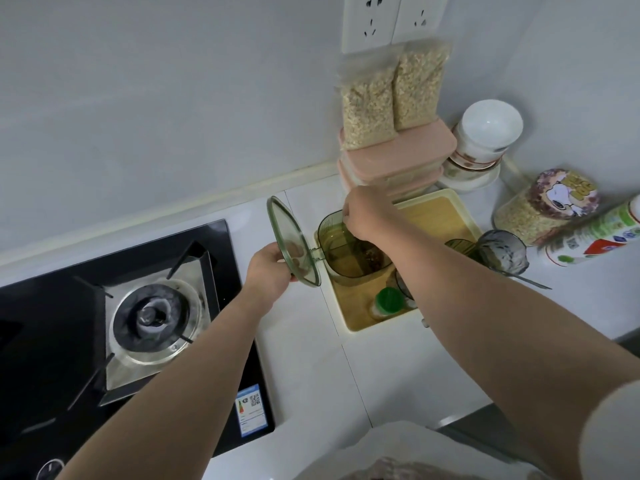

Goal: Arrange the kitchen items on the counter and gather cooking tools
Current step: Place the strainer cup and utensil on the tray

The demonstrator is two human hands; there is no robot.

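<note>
Left hand (268, 271) grips the lid (291, 237) upright left of the jar (348, 271); right hand (363, 213) curls inside the jar, hold unclear.

- Light was soft, even and rather dim, greyish on the wall (173, 98).
- Shadows were weak and soft-edged.
- A pale sheen lay on the black hob (214, 244) at 9 o'clock; the white bowl (491, 123) at 2 o'clock was brightest.
- The clear lid (287, 226) showed a thin bright rim.
- Wide-angle bending tilted the sockets (391, 19) at 12 o'clock.
- The bottle (595, 237) at 3 o'clock and the cloth (398, 452) at 6 o'clock were soft and smeared.
</note>
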